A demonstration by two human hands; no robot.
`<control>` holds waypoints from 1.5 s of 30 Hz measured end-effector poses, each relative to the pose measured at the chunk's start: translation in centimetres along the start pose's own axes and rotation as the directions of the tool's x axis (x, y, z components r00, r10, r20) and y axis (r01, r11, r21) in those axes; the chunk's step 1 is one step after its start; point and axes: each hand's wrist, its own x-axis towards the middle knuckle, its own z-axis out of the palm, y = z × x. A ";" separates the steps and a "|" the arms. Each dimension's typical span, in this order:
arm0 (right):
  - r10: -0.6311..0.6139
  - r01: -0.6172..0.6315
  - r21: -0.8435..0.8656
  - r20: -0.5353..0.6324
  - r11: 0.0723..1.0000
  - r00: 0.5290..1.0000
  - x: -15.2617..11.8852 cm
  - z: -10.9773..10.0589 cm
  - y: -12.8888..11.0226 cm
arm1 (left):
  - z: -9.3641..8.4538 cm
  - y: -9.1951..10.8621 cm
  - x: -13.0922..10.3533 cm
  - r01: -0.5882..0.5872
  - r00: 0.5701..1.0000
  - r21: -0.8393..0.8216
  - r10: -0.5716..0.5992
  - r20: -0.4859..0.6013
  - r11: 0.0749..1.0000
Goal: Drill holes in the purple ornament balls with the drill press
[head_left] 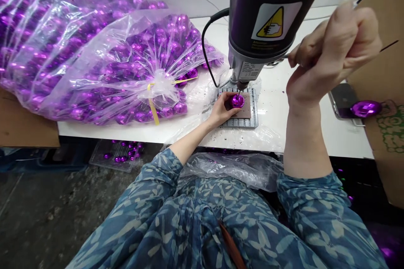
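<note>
A shiny purple faceted ball [237, 101] rests on a brown board [245, 111] on the slotted metal base of a bench drill press [261, 12]. The fingers and thumb of my left hand [223, 109] close around the ball from its left side. Right above it, the thin drill bit [239, 92] meets or nearly meets its top; I cannot tell how deep. Raised at the right of the machine, my right hand [334, 46] is closed in a fist around the drill press lever, most of which the fingers hide.
Large clear bags [94, 50] of purple balls fill the left, one tied with yellow ribbon [153, 109]. At right, a phone [342, 100] and another purple ball [366, 109] lie near a cardboard box [388, 92]. Shavings and plastic film cover the white table's [341, 143] front.
</note>
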 end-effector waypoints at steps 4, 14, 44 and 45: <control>-0.076 0.077 0.013 -0.082 0.997 0.994 -1.7 -0.2 0.6 | -0.1 0.0 0.0 -0.003 1.000 0.021 0.004 -0.007 1.000; -0.140 0.141 0.005 -0.116 0.990 0.983 -3.5 -1.0 2.1 | -0.1 0.0 -0.1 -0.016 1.000 0.033 0.016 0.000 0.999; -0.185 0.188 0.028 -0.101 0.982 0.978 -4.6 -1.6 3.1 | 0.2 0.5 -0.3 0.011 1.000 -0.025 -0.012 -0.024 1.000; -0.154 0.158 0.036 -0.104 0.987 0.983 -3.6 -1.1 2.5 | 0.3 0.5 -0.1 0.013 1.000 -0.036 -0.013 -0.022 0.999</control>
